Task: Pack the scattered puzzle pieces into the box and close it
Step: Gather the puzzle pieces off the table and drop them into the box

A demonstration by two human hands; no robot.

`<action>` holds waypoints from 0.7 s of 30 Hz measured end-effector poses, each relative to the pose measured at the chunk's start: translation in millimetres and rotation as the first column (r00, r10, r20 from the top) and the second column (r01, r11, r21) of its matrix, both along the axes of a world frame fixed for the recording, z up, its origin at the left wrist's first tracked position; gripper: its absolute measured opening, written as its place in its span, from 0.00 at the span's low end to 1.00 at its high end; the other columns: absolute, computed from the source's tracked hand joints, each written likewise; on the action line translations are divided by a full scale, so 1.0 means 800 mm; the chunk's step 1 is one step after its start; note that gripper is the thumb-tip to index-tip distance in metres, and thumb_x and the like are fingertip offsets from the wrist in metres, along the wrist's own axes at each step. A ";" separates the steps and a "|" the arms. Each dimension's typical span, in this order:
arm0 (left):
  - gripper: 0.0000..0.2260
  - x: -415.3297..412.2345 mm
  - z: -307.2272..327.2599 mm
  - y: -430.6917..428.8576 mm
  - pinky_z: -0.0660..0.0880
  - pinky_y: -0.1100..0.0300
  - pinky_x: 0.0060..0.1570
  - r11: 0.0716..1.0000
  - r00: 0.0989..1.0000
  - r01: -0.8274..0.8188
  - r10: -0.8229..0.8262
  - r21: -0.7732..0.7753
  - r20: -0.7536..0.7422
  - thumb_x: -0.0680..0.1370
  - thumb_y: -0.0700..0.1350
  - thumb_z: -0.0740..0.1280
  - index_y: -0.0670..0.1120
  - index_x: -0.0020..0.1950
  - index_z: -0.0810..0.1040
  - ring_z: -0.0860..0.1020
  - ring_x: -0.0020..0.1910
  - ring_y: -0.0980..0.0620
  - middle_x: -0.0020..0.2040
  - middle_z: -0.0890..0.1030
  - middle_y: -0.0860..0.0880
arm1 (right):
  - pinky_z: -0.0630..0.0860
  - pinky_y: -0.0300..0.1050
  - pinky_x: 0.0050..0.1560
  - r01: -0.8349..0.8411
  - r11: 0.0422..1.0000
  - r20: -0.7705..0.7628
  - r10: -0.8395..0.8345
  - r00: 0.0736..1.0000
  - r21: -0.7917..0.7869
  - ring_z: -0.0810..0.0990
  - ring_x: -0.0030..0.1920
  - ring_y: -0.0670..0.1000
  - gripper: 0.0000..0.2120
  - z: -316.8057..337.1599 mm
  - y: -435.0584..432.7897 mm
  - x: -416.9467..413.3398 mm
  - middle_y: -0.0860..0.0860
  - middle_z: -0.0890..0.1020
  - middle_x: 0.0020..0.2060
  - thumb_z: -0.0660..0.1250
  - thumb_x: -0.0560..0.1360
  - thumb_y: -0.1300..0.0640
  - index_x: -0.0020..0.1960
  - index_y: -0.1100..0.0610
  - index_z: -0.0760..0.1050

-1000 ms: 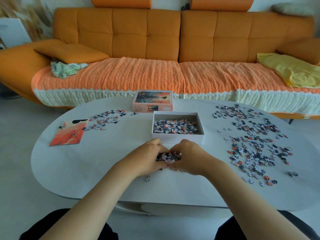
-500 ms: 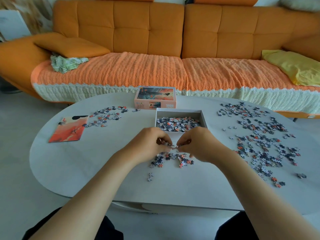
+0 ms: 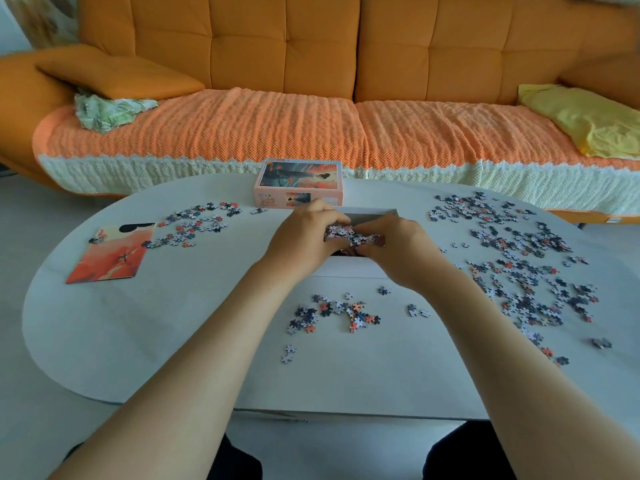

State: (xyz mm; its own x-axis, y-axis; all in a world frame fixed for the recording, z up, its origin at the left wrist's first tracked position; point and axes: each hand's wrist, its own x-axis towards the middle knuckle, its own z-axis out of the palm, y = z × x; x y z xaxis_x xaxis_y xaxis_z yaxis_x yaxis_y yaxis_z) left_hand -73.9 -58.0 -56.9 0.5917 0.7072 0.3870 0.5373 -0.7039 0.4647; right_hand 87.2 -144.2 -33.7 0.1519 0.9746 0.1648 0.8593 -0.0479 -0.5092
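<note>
Puzzle pieces (image 3: 351,234) in a clump cupped between left hand (image 3: 299,242) and right hand (image 3: 401,249), both curled round them, above open white box (image 3: 349,269), more scattered on table (image 3: 173,323), lid (image 3: 299,178) behind

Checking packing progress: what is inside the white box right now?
The left hand and right hand hold a clump of puzzle pieces over the open white box. A few packed pieces show inside by its front wall; the hands cover the rest.

Lid (image 3: 298,182) behind box (image 3: 349,267).
</note>
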 end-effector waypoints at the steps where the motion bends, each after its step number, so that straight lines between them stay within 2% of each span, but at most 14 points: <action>1: 0.13 -0.001 0.000 -0.001 0.71 0.58 0.51 1.000 1.000 0.005 -0.005 0.008 0.001 0.75 0.49 0.72 0.50 0.59 0.81 0.73 0.54 0.53 0.55 0.77 0.52 | 0.69 0.37 0.45 0.003 1.000 0.001 -0.003 1.000 0.015 0.75 0.44 0.45 0.12 0.000 0.000 0.001 0.38 0.75 0.40 0.68 0.77 0.53 0.59 0.46 0.81; 3: 0.10 -0.005 -0.002 -0.001 0.73 0.55 0.50 1.000 1.000 0.007 -0.007 0.024 -0.022 0.77 0.51 0.69 0.51 0.56 0.82 0.74 0.52 0.52 0.52 0.78 0.52 | 0.69 0.38 0.46 0.017 0.999 0.012 -0.017 1.000 0.043 0.77 0.46 0.47 0.11 0.001 0.000 0.004 0.43 0.78 0.45 0.66 0.78 0.54 0.57 0.46 0.82; 5: 0.09 -0.012 -0.006 -0.001 0.74 0.51 0.51 0.999 0.994 0.033 -0.029 0.041 -0.107 0.79 0.52 0.65 0.52 0.54 0.83 0.76 0.50 0.51 0.50 0.80 0.53 | 0.71 0.38 0.43 -0.021 0.999 0.039 0.022 0.999 -0.044 0.77 0.43 0.46 0.12 0.004 -0.004 0.002 0.44 0.81 0.45 0.61 0.80 0.55 0.58 0.47 0.81; 8: 0.12 -0.022 -0.011 -0.005 0.71 0.48 0.57 0.997 0.985 0.058 -0.049 0.052 -0.168 0.80 0.54 0.62 0.53 0.59 0.81 0.76 0.54 0.50 0.54 0.81 0.54 | 0.74 0.42 0.45 -0.118 0.983 0.052 0.127 0.991 -0.139 0.78 0.44 0.48 0.15 0.004 -0.014 -0.001 0.46 0.83 0.47 0.57 0.82 0.57 0.60 0.45 0.80; 11: 0.14 -0.029 -0.009 -0.016 0.69 0.52 0.58 0.990 0.991 0.065 -0.050 0.122 -0.123 0.78 0.52 0.67 0.50 0.61 0.80 0.72 0.57 0.50 0.55 0.78 0.53 | 0.71 0.39 0.46 -0.109 0.994 0.030 0.108 0.994 0.003 0.77 0.46 0.48 0.16 0.011 -0.028 0.003 0.47 0.82 0.49 0.59 0.81 0.61 0.60 0.48 0.80; 14: 0.07 -0.034 0.004 -0.039 0.71 0.56 0.52 0.982 0.996 0.083 -0.084 0.168 -0.002 0.76 0.48 0.70 0.49 0.53 0.81 0.73 0.52 0.52 0.49 0.76 0.53 | 0.76 0.42 0.50 -0.123 0.979 0.017 0.122 0.992 0.160 0.80 0.47 0.47 0.15 0.013 -0.044 0.009 0.46 0.83 0.47 0.62 0.77 0.66 0.52 0.52 0.84; 16: 0.02 -0.034 0.007 -0.060 0.74 0.57 0.46 0.986 0.988 0.143 -0.147 0.091 0.037 0.76 0.47 0.70 0.50 0.47 0.80 0.74 0.46 0.54 0.45 0.76 0.55 | 0.78 0.41 0.47 -0.130 0.988 -0.006 0.131 0.991 0.089 0.81 0.43 0.43 0.17 0.012 -0.056 0.013 0.42 0.83 0.45 0.61 0.77 0.66 0.50 0.48 0.83; 18: 0.01 -0.031 0.003 -0.079 0.76 0.54 0.43 0.977 0.977 0.215 -0.215 -0.007 -0.015 0.76 0.47 0.69 0.52 0.45 0.80 0.75 0.43 0.57 0.44 0.76 0.58 | 0.78 0.36 0.41 -0.135 0.989 0.022 0.137 0.990 -0.054 0.80 0.37 0.38 0.20 0.006 -0.066 0.018 0.38 0.82 0.47 0.58 0.78 0.64 0.52 0.43 0.82; 19: 0.01 -0.029 -0.002 -0.085 0.76 0.53 0.46 0.971 0.969 0.236 -0.238 -0.041 -0.065 0.76 0.48 0.69 0.53 0.46 0.80 0.75 0.46 0.58 0.46 0.76 0.58 | 0.76 0.34 0.41 -0.128 0.985 0.066 0.136 0.988 -0.118 0.78 0.36 0.36 0.20 0.000 -0.070 0.020 0.38 0.81 0.48 0.57 0.79 0.64 0.55 0.43 0.81; 20: 0.04 -0.027 -0.008 -0.090 0.76 0.54 0.51 0.967 0.961 0.247 -0.252 -0.063 -0.116 0.76 0.50 0.70 0.54 0.49 0.81 0.74 0.51 0.58 0.49 0.76 0.58 | 0.75 0.34 0.44 -0.114 0.980 0.116 0.133 0.984 -0.163 0.77 0.38 0.36 0.20 -0.006 -0.074 0.023 0.39 0.80 0.50 0.57 0.79 0.63 0.58 0.43 0.79; 21: 0.09 -0.025 -0.014 -0.093 0.74 0.55 0.56 0.965 0.949 0.252 -0.262 -0.079 -0.173 0.75 0.53 0.70 0.54 0.54 0.81 0.71 0.57 0.58 0.54 0.76 0.58 | 0.75 0.37 0.50 -0.104 0.975 0.173 0.139 0.975 -0.194 0.78 0.45 0.40 0.20 -0.013 -0.077 0.024 0.41 0.78 0.53 0.57 0.79 0.63 0.62 0.44 0.78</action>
State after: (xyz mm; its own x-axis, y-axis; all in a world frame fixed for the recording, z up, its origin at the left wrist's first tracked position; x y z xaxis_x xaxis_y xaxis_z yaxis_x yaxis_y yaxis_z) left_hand -94.3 -132.1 -68.5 0.8126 0.5391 0.2216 0.4200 -0.8051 0.4187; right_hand 106.6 -205.6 -44.3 0.0144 0.9999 -0.0036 0.9425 -0.0148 -0.3338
